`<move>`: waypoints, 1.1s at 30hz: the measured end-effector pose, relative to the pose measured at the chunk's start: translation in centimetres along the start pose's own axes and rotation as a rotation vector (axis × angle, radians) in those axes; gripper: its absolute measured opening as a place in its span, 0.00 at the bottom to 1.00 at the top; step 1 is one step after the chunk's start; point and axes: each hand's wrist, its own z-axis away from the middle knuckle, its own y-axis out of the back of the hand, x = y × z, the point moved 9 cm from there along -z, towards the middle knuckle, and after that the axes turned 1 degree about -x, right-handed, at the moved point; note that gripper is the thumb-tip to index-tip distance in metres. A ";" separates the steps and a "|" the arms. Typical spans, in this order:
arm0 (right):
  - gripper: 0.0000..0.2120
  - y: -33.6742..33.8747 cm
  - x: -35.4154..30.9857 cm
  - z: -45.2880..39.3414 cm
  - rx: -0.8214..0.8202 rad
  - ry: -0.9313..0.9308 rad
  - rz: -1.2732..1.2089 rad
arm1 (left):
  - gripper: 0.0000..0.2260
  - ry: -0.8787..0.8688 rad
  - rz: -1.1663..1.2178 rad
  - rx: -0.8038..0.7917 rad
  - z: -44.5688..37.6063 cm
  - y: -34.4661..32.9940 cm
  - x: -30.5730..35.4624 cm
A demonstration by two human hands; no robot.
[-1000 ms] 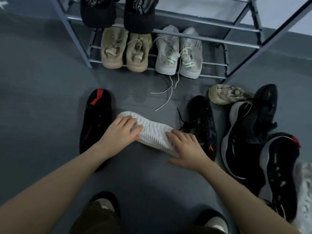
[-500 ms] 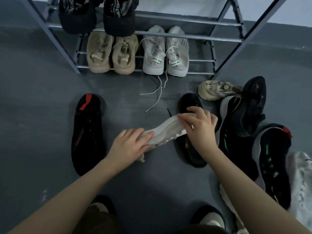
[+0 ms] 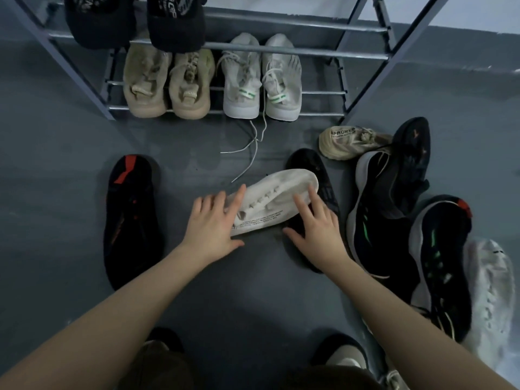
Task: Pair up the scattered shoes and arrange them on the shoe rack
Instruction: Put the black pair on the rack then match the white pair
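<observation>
Resting with fingers spread, the left hand (image 3: 209,223) lies flat over the heel end of a white sneaker (image 3: 274,202), its thumb stretched out along the floor below the shoe's printed side. The right hand (image 3: 316,225) has its fingers spread as well, the fingertips (image 3: 299,201) pressing on the shoe's upper near the toe half, thumb pointing left under the sole edge; neither hand is closed around the shoe. That white sneaker sits upright on the grey floor (image 3: 253,291), laces up, angled with its toe up and to the right, and it overlaps a black shoe (image 3: 323,181) lying beneath and just behind it. Well to the left, apart from the hands, a black shoe with red marks (image 3: 130,220) lies lengthwise on the floor. To the right is a heap: two black shoes with green marks (image 3: 377,218) (image 3: 441,266), another dark shoe (image 3: 412,153) leaning over them, a beige shoe (image 3: 349,142) on its side, and a second white sneaker (image 3: 491,294) at the far right edge. Beyond the hands stands the shoe rack (image 3: 309,50), whose lower tier holds a beige pair (image 3: 166,85) beside a pale grey pair (image 3: 261,83), the latter's laces trailing onto the floor. A black pair (image 3: 135,18) sits on the tier above, toes overhanging the rail.
</observation>
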 end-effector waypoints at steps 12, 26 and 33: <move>0.27 6.7 1.1 4.5 0.213 0.031 -0.230 | 0.44 0.117 0.340 0.110 1.5 6.7 7.8; 0.26 10.8 12.5 17.6 0.368 -0.221 -0.286 | 0.33 -0.335 0.403 0.043 2.7 6.9 23.7; 0.24 13.9 20.6 20.9 0.600 -0.566 -0.240 | 0.33 -0.303 0.439 0.027 -0.1 5.9 30.5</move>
